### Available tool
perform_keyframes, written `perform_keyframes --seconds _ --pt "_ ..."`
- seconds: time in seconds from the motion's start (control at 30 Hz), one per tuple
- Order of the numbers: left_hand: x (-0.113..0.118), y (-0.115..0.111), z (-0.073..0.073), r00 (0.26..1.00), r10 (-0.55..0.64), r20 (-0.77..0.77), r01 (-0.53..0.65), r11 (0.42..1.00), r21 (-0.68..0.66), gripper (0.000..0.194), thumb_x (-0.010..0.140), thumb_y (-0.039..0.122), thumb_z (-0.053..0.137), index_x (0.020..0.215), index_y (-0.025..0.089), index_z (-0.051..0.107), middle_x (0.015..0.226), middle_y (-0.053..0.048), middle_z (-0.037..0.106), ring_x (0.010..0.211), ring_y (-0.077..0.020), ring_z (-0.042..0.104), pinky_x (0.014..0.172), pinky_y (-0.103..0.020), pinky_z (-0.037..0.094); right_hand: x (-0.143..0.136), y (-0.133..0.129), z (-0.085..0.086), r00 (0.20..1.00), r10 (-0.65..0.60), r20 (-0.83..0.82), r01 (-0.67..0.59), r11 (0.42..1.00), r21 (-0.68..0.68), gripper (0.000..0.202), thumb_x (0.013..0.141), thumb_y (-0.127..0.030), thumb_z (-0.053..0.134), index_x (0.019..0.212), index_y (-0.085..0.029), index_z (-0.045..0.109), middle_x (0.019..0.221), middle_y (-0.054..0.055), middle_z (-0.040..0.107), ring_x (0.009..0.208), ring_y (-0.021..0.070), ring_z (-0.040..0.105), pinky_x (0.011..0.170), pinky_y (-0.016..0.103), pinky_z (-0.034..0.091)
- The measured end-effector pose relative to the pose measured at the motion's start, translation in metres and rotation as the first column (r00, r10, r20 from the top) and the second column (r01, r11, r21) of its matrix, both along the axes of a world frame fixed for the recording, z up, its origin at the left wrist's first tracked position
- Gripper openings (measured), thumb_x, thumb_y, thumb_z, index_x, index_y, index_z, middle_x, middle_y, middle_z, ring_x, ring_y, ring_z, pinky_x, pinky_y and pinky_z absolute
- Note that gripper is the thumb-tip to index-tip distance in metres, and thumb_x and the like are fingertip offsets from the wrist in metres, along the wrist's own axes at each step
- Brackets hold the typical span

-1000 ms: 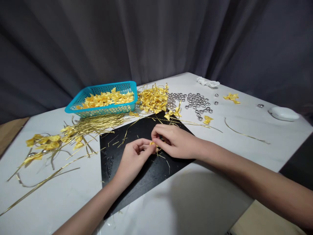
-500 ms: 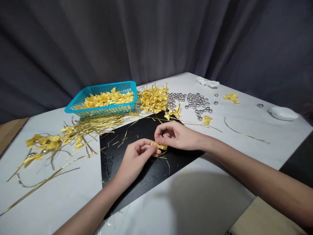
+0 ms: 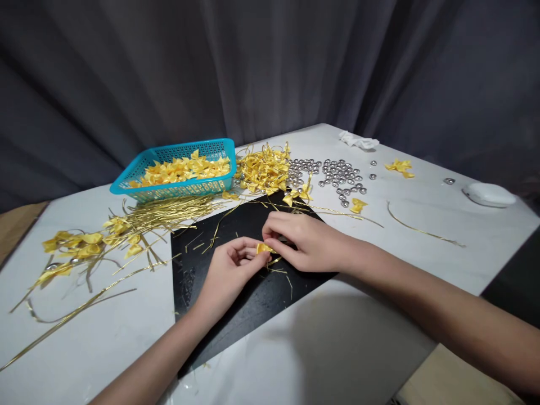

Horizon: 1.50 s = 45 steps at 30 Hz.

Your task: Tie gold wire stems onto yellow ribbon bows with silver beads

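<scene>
Over the black mat (image 3: 228, 320), my left hand (image 3: 234, 267) pinches a small yellow ribbon bow (image 3: 263, 248) between thumb and fingers. My right hand (image 3: 301, 239) is closed at the bow's right side, its fingertips meeting there and covering part of it. A bit of gold cord (image 3: 275, 261) shows just below the right fingertips; whether that hand grips the bow or the cord is hidden. Cut pieces of gold cord (image 3: 290, 286) lie on the mat near the hands.
A blue basket (image 3: 122, 179) of yellow bows stands at the back left. Before it lies a bundle of gold cords (image 3: 169, 214). Tied bows (image 3: 265, 171) are heaped beside the basket, with silver beads (image 3: 340, 173) further right. A white oval object (image 3: 489, 194) sits at the far right.
My right hand has turned and come slightly left and lower, its fingers now covering more of the bow. The left hand still pinches the bow and has shifted slightly left.
</scene>
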<state>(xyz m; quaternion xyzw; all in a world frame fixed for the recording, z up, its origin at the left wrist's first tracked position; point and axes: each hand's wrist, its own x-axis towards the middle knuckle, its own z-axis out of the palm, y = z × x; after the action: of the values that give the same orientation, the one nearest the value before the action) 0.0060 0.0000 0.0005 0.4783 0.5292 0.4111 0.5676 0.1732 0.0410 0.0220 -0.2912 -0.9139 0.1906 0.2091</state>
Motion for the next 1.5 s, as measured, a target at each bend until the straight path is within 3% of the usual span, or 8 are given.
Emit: perform_keyframes --seconds 0.13,0.37,0.63,1.07,1.33,1.4,1.5 --pt "-0.0008 0.0002 -0.0012 1.0 0.002 -0.013 -0.002 1.0 0.005 0.013 0.062 0.024 0.074 0.067 0.013 0.067 0.059 -0.001 0.066 0.055 -0.0088 0.056 0.055 -0.018 0.042 -0.0002 -0.0019 0.0012 0.998 -0.014 0.057 0.012 1.0 0.022 0.012 0.088 -0.016 0.041 0.084 -0.014 0.052 0.083 0.006 0.054 0.069 0.0136 0.05 0.062 0.026 0.038" --pt "-0.0019 0.0005 0.0003 0.997 -0.028 -0.078 0.026 1.0 -0.016 0.012 0.062 0.024 0.073 0.065 0.013 0.069 0.056 -0.001 0.065 0.052 -0.0088 0.053 0.052 -0.018 0.039 -0.0024 -0.0008 -0.0016 0.997 -0.009 -0.075 0.001 0.994 -0.106 0.01 0.081 -0.009 0.046 0.073 -0.015 0.048 0.071 0.001 0.048 0.062 0.0102 0.043 0.058 0.022 0.035" --pt "-0.0035 0.0028 0.0021 0.994 -0.082 -0.073 0.079 0.996 -0.032 0.009 0.059 0.021 0.072 0.061 0.013 0.068 0.055 0.0 0.063 0.051 -0.0093 0.053 0.052 -0.019 0.039 -0.002 -0.0021 -0.0021 0.999 -0.026 0.045 0.031 0.994 -0.102 0.008 0.083 -0.014 0.042 0.076 -0.017 0.044 0.079 0.004 0.051 0.066 0.0126 0.045 0.061 0.025 0.036" --pt "-0.0049 0.0032 -0.0016 0.993 -0.094 -0.077 0.091 0.995 -0.041 0.012 0.06 0.024 0.072 0.064 0.013 0.067 0.058 0.0 0.063 0.053 -0.0083 0.052 0.054 -0.019 0.038 -0.0026 -0.0073 0.0015 0.994 -0.107 0.039 0.109 0.992 -0.056 0.007 0.081 -0.012 0.047 0.078 -0.014 0.053 0.079 0.005 0.056 0.069 0.0128 0.05 0.062 0.025 0.037" --pt "-0.0036 0.0031 0.0011 0.994 -0.082 -0.071 0.078 0.996 -0.05 0.013 0.061 0.023 0.072 0.067 0.012 0.067 0.058 0.0 0.065 0.054 -0.0081 0.053 0.055 -0.018 0.039 -0.0012 -0.0026 0.0004 0.999 0.033 0.003 -0.032 0.998 -0.046 0.011 0.084 -0.01 0.045 0.08 -0.013 0.055 0.078 0.005 0.056 0.067 0.0117 0.049 0.062 0.024 0.038" --pt "-0.0036 0.003 0.0012 0.996 -0.067 -0.061 0.064 0.997 -0.049 0.014 0.06 0.021 0.073 0.068 0.012 0.067 0.058 0.0 0.065 0.054 -0.0077 0.053 0.054 -0.017 0.039 -0.0019 -0.0014 -0.0006 1.0 0.016 -0.027 -0.018 0.997 -0.077 0.009 0.082 -0.01 0.048 0.08 -0.013 0.056 0.075 0.003 0.055 0.062 0.0096 0.047 0.058 0.022 0.037" --pt "-0.0037 0.0028 0.0015 0.998 -0.045 -0.043 0.042 0.997 -0.059 0.015 0.058 0.02 0.075 0.067 0.012 0.068 0.057 0.001 0.065 0.054 -0.0072 0.053 0.054 -0.016 0.039 -0.0026 0.0002 0.0 0.994 -0.094 -0.047 0.08 0.967 -0.243 0.009 0.08 -0.012 0.051 0.087 -0.012 0.057 0.064 -0.002 0.051 0.051 0.0067 0.041 0.048 0.019 0.033"
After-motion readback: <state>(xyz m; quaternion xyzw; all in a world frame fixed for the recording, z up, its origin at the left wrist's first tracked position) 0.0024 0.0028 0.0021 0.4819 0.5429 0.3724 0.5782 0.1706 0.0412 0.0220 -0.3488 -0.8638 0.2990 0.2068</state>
